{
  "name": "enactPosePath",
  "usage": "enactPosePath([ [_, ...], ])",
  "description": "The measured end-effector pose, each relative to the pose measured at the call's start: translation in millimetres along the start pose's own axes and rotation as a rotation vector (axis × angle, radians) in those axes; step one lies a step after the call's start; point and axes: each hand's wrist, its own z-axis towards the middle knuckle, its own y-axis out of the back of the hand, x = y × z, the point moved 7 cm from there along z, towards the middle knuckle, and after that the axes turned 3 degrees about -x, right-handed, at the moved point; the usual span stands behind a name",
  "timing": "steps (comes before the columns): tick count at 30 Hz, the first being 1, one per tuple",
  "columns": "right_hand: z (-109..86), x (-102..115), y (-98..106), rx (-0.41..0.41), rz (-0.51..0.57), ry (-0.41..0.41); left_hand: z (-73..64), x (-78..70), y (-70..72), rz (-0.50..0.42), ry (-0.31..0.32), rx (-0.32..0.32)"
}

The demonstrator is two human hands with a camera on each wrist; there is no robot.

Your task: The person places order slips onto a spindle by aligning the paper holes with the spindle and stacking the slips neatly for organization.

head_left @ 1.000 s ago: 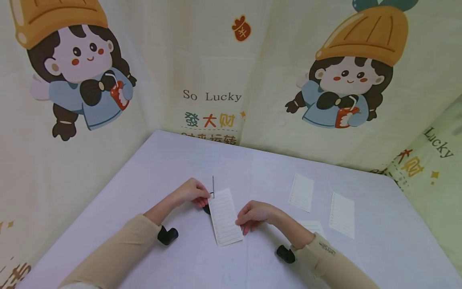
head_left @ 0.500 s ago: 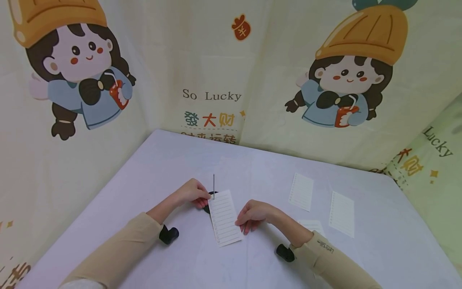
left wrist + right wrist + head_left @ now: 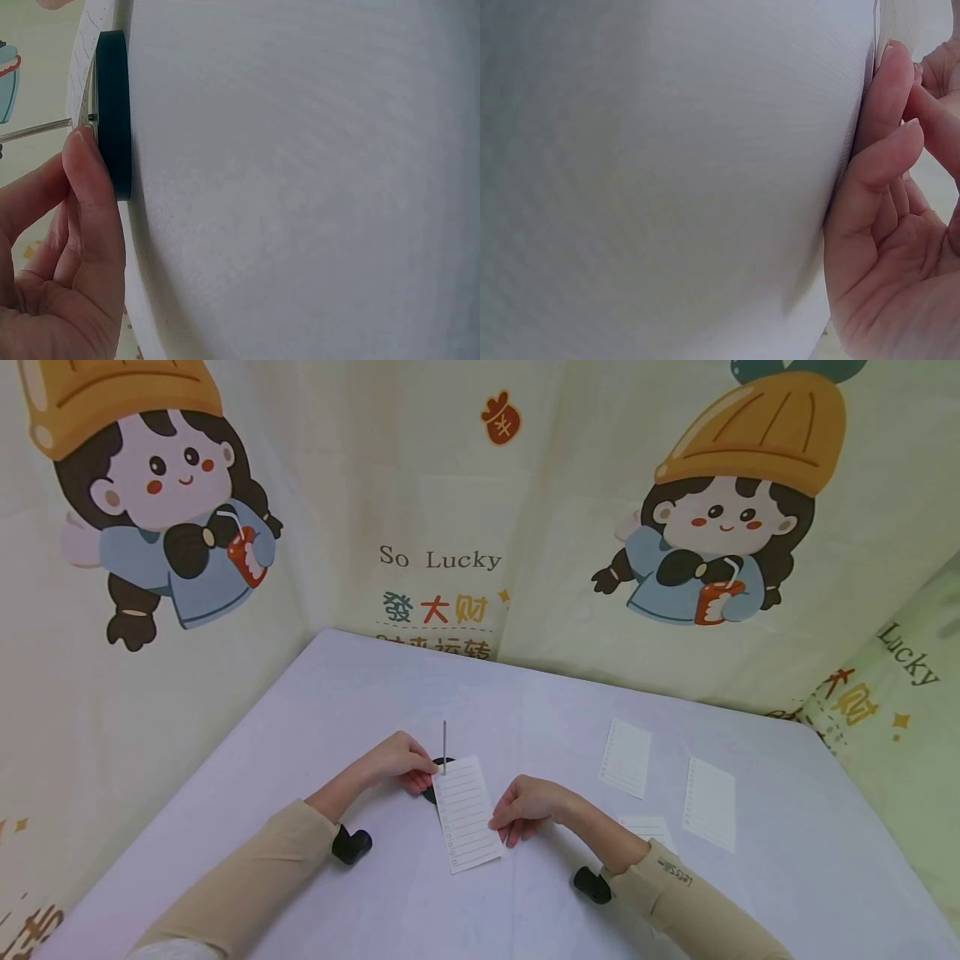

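Note:
A lined note sheet (image 3: 467, 818) sits on the thin metal spike (image 3: 445, 739) of a paper spike, which passes through its top edge. The spike's round dark base (image 3: 114, 112) stands on the table, mostly hidden under the sheet in the head view. My left hand (image 3: 405, 762) pinches the sheet's top left corner close beside the spike; in the left wrist view, thumb and finger are right at the base's rim. At the lower right edge of the sheet, my right hand (image 3: 531, 806) holds it between thumb and fingers.
On the right of the white table (image 3: 517, 910) lie two lined sheets, a farther sheet (image 3: 626, 758) and a nearer sheet (image 3: 710, 804). Another lined sheet (image 3: 647, 828) is partly covered by the right forearm. A printed curtain (image 3: 555, 527) hangs behind the table.
The sheet has come down slightly on the spike, and more of the dark base shows behind its top edge. Both hands keep nearly the same place and grip.

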Motion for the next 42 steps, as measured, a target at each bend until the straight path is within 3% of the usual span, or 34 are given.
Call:
enactPosePath([
  [9, -1.6, -1, 0, 0.019, 0.010, 0.009, 0.6, 3.1, -2.1, -0.026, 0.023, 0.044],
  [21, -8.8, -3, 0, 0.053, 0.072, 0.030, 2.2, 6.7, -3.3, -0.047, 0.041, 0.034],
  [28, -34.8, 7, 13, 0.050, 0.081, 0.185, 1.9, 7.8, -2.8, -0.049, 0.047, 0.027],
  [31, -50.9, 10, 23, 0.019, -0.016, 0.300, 1.6, 7.6, -2.5, -0.051, 0.045, 0.023],
  [35, -76.4, 8, 33, -0.068, -0.277, 0.423, 0.8, 8.0, -2.2, -0.052, 0.043, 0.020],
  [42, -115.6, -15, 56, -0.279, -0.575, 0.474, 0.3, 6.6, -2.6, -0.051, 0.040, 0.022],
])
